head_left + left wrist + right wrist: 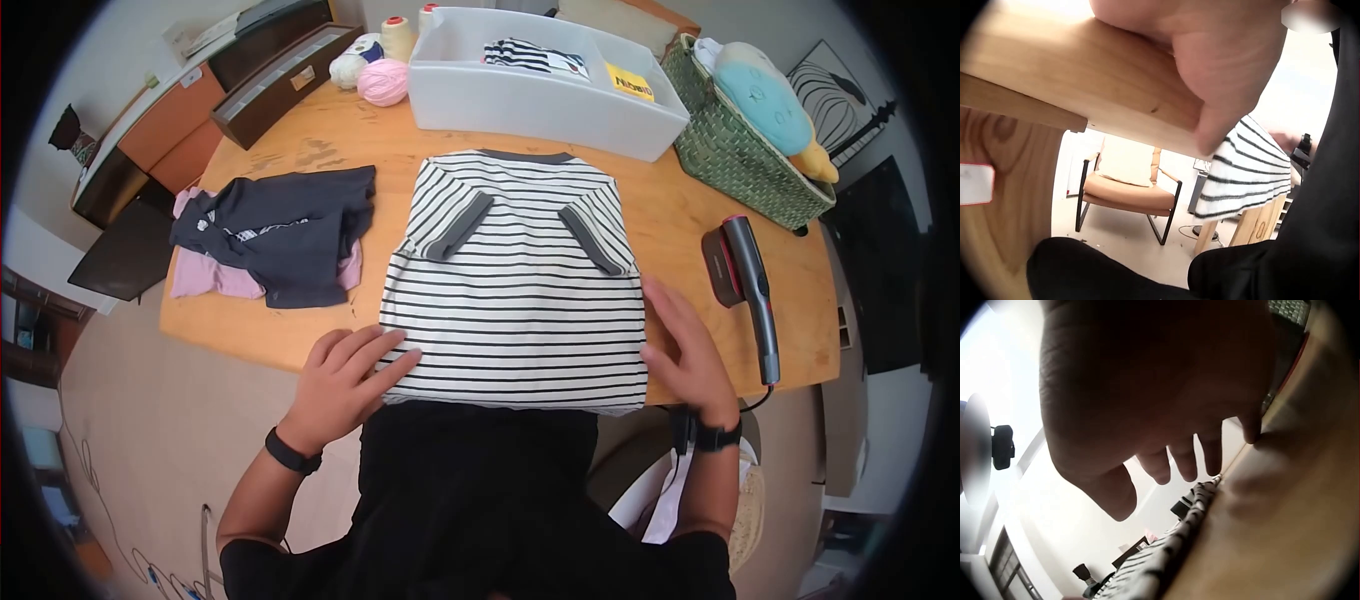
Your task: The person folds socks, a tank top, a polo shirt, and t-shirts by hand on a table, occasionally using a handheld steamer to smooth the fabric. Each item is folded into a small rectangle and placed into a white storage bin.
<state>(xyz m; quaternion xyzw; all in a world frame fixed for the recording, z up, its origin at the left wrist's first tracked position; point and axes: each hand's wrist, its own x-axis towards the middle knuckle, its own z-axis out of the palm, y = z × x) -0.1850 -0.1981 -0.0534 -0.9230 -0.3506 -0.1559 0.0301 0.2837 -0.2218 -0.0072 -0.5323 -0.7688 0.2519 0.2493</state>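
Observation:
A black-and-white striped shirt [520, 310] with dark grey cuffs and collar lies flat on the wooden table, its sleeves folded in over the body. Its lower edge comes to the table's front edge, and in the left wrist view striped cloth [1250, 169] hangs there. My left hand [345, 380] rests with loosely spread fingers on the shirt's lower left side. Beside the right side of the shirt, my right hand [695, 350] has its fingers extended, fingertips right at the cloth's edge. The right wrist view shows those fingers [1184, 459] straight over the striped fabric [1147, 565].
Dark and pink folded clothes [290, 235] lie at the left. A white bin [540, 105] with striped cloth stands at the back, beside yarn balls [384, 82] and a long brown box [285, 85]. At right are a green woven basket [740, 150] and a corded handheld steamer [745, 290].

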